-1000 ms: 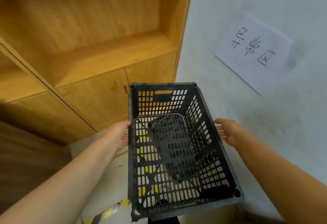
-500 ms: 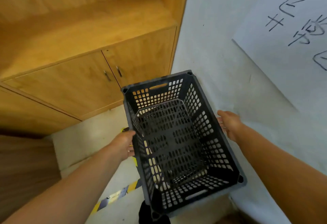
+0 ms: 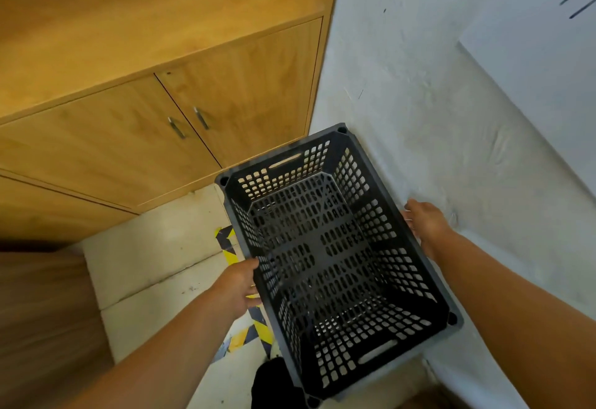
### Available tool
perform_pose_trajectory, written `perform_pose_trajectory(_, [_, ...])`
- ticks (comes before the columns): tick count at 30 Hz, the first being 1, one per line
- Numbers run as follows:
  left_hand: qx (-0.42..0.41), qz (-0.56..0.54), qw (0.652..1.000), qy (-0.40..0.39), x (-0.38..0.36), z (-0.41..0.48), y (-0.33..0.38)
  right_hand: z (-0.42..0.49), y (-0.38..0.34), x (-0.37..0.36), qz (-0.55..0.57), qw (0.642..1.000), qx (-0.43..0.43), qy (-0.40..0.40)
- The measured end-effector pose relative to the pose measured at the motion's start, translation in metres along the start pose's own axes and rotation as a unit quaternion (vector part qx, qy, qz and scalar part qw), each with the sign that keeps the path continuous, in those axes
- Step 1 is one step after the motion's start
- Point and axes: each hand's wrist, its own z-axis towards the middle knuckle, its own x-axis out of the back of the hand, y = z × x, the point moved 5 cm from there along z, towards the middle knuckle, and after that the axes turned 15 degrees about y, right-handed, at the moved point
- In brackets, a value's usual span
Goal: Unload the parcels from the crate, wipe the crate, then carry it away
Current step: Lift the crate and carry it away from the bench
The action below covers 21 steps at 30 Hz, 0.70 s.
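A black perforated plastic crate (image 3: 416, 244) with nothing inside is held low over the pale floor, its long axis pointing away from me. My left hand (image 3: 237, 286) grips its left long rim from outside. On the opposite long side, my right hand (image 3: 425, 224) grips the rim close to the white wall. No parcels are in view.
A wooden cabinet (image 3: 200, 111) with two handled doors stands ahead on the left. The white wall (image 3: 435, 102) runs along the right, with a paper sign (image 3: 554, 53) on it. Yellow-and-black tape (image 3: 230, 247) marks the floor under the crate. A dark shoe (image 3: 274, 383) shows at the bottom.
The crate has come down from cabinet-door height toward the floor. My view has tilted downward, so the shelf and the sign have slid up and out of frame.
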Motion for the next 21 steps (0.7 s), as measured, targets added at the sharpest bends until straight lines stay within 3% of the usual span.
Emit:
perform_pose_trajectory(13, [-0.002,0.035,0.999,-0.027,-0.016,0.013,-0.013,0.014,0.007,0.003,-0.012,0.999,0.002,0.036])
perform_pose_trajectory(21, [-0.033,0.104,0.994,-0.032,0.0,0.017,-0.012,-0.009,0.018,0.004,-0.058,0.996,0.056,0.034])
